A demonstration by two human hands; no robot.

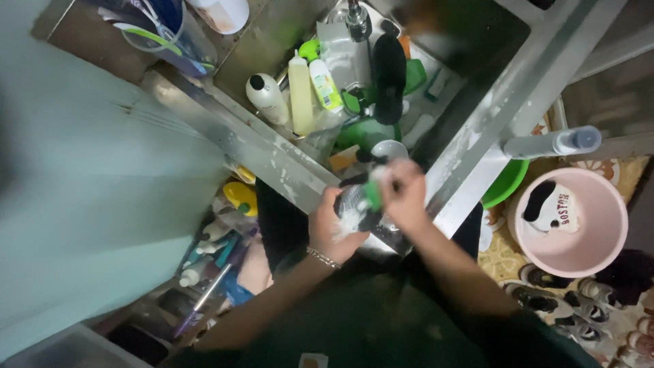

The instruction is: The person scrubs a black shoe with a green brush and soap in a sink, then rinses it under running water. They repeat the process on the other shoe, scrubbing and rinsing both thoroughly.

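Observation:
Over the front edge of a steel sink (470,146), my left hand (330,232) grips a dark, soapy object (354,208); its kind is too blurred to tell. A thin bracelet circles that wrist. My right hand (403,194) presses a green scrubbing sponge (372,194) against the object's top. White foam covers the fingers of both hands. My hands touch each other around the object.
Several bottles (300,92) and a black brush stand at the sink's back. A green basin (507,182) sits below the counter, and a pink bucket (599,211) holding a cap stands on the floor right. Shoes (579,307) lie nearby. More bottles (218,238) crowd the floor left.

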